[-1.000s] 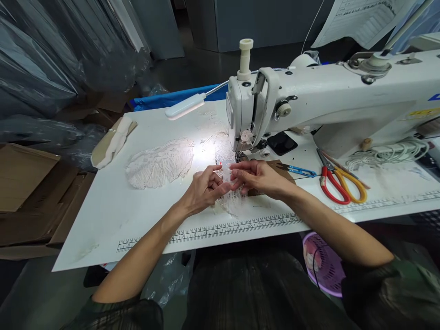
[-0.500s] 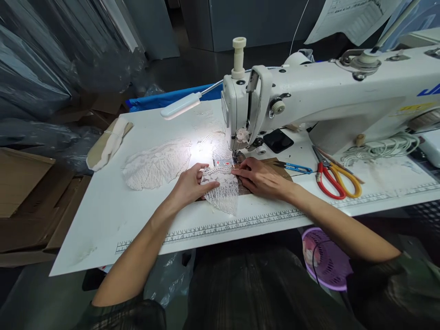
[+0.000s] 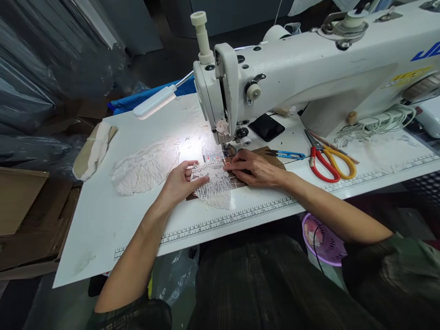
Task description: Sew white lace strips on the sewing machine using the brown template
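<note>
A piece of white lace (image 3: 213, 181) lies in front of the sewing machine's presser foot (image 3: 227, 149). My left hand (image 3: 177, 183) grips its left edge, thumb on top and fingers behind. My right hand (image 3: 254, 168) is closed at the lace's upper right edge, fingertips pressed together on it. Brown card (image 3: 270, 158) lies partly beneath the right hand. The white sewing machine (image 3: 292, 78) stands just beyond both hands, its needle area lit by a small lamp (image 3: 154, 101).
More white lace (image 3: 146, 167) lies to the left, near a tied cloth bundle (image 3: 94, 151). At right are blue thread snips (image 3: 287, 154), red-and-yellow-handled scissors (image 3: 332, 160) and a black phone-like slab (image 3: 267, 127). A ruler strip (image 3: 220, 223) runs along the table's front; a purple basket (image 3: 326, 243) stands below.
The view has shifted, so the machine and table items sit further left and the machine looks closer. Both hands stay at the lace, with little movement relative to it.
</note>
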The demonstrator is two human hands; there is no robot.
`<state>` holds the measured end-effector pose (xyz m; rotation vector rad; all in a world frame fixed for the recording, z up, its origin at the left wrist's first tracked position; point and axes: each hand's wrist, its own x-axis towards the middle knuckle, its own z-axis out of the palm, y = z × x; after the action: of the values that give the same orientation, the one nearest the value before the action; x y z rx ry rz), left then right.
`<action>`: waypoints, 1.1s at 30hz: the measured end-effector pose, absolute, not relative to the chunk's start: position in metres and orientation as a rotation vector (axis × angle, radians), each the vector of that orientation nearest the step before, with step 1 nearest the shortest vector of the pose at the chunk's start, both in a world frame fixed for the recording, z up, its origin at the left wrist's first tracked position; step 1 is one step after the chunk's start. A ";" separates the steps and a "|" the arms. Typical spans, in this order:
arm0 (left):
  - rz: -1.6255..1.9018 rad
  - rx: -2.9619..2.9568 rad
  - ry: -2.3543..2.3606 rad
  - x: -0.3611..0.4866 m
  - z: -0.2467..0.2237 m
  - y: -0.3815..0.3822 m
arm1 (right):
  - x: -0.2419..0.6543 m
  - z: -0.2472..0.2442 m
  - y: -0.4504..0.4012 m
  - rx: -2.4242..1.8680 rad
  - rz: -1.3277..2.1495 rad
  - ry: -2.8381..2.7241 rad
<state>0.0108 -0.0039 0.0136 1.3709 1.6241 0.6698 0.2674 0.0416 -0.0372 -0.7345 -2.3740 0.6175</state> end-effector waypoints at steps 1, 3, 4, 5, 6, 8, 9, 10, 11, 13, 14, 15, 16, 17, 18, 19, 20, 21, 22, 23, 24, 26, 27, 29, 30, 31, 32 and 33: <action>0.671 1.377 1.625 0.012 0.014 -0.005 | 0.267 -0.038 0.041 -0.718 0.594 -2.389; 0.673 1.384 1.615 0.014 0.014 -0.006 | 0.267 -0.039 0.041 -0.713 0.559 -2.413; 0.669 1.382 1.606 0.015 0.013 -0.006 | 0.267 -0.040 0.041 -0.720 0.548 -2.421; 0.667 1.380 1.596 0.015 0.012 -0.006 | 0.266 -0.039 0.041 -0.728 0.543 -2.429; 0.665 1.380 1.587 0.015 0.011 -0.006 | 0.266 -0.039 0.040 -0.735 0.541 -2.436; 0.667 1.392 1.586 0.014 0.009 -0.006 | 0.267 -0.039 0.040 -0.750 0.548 -2.448; 0.666 1.401 1.593 0.014 0.008 -0.005 | 0.267 -0.038 0.039 -0.758 0.553 -2.451; 0.661 1.409 1.604 0.013 0.008 -0.005 | 0.267 -0.038 0.039 -0.763 0.560 -2.450; 0.651 1.415 1.616 0.012 0.008 -0.005 | 0.267 -0.038 0.038 -0.766 0.566 -2.445; 0.627 1.418 1.638 0.012 0.008 -0.005 | 0.268 -0.037 0.037 -0.763 0.576 -2.425; 0.620 1.417 1.646 0.012 0.008 -0.005 | 0.269 -0.036 0.036 -0.755 0.584 -2.414; 0.620 1.415 1.652 0.012 0.009 -0.005 | 0.270 -0.035 0.035 -0.743 0.594 -2.411; 0.626 1.411 1.656 0.012 0.009 -0.005 | 0.270 -0.034 0.034 -0.727 0.607 -2.419; 0.628 1.404 1.657 0.012 0.010 -0.005 | 0.271 -0.032 0.032 -0.709 0.616 -2.439; 0.629 1.395 1.658 0.012 0.010 -0.005 | 0.271 -0.031 0.031 -0.688 0.617 -2.468; 0.626 1.387 1.659 0.012 0.010 -0.005 | 0.271 -0.030 0.029 -0.670 0.608 -2.500; 0.625 1.379 1.660 0.012 0.010 -0.005 | 0.271 -0.029 0.028 -0.659 0.590 -2.530; 0.624 1.372 1.660 0.011 0.009 -0.005 | 0.271 -0.028 0.027 -0.655 0.567 -2.553; 0.624 1.368 1.659 0.011 0.009 -0.004 | 0.271 -0.028 0.026 -0.656 0.547 -2.566; 0.627 1.367 1.657 0.010 0.008 -0.004 | 0.270 -0.028 0.026 -0.660 0.534 -2.572; 0.632 1.370 1.656 0.010 0.007 -0.003 | 0.270 -0.028 0.026 -0.668 0.528 -2.573; 0.635 1.393 1.655 0.008 0.004 -0.003 | 0.269 -0.029 0.026 -0.687 0.525 -2.568; 0.635 1.411 1.657 0.007 0.003 -0.002 | 0.269 -0.029 0.026 -0.695 0.522 -2.568; 0.630 1.435 1.660 0.006 0.000 -0.002 | 0.268 -0.030 0.026 -0.708 0.503 -2.575; 0.626 1.433 1.657 0.005 -0.001 -0.002 | 0.268 -0.031 0.026 -0.710 0.490 -2.580; 0.624 1.422 1.654 0.005 -0.001 -0.002 | 0.268 -0.031 0.026 -0.712 0.479 -2.585; 0.624 1.407 1.650 0.005 -0.001 -0.002 | 0.268 -0.031 0.025 -0.714 0.470 -2.587; 0.626 1.390 1.645 0.006 0.000 -0.002 | 0.269 -0.032 0.025 -0.718 0.463 -2.586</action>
<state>0.0057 -0.0018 -0.0001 1.3901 1.6447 0.6262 0.2685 0.0250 -0.0317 -0.7184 -2.5859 0.4633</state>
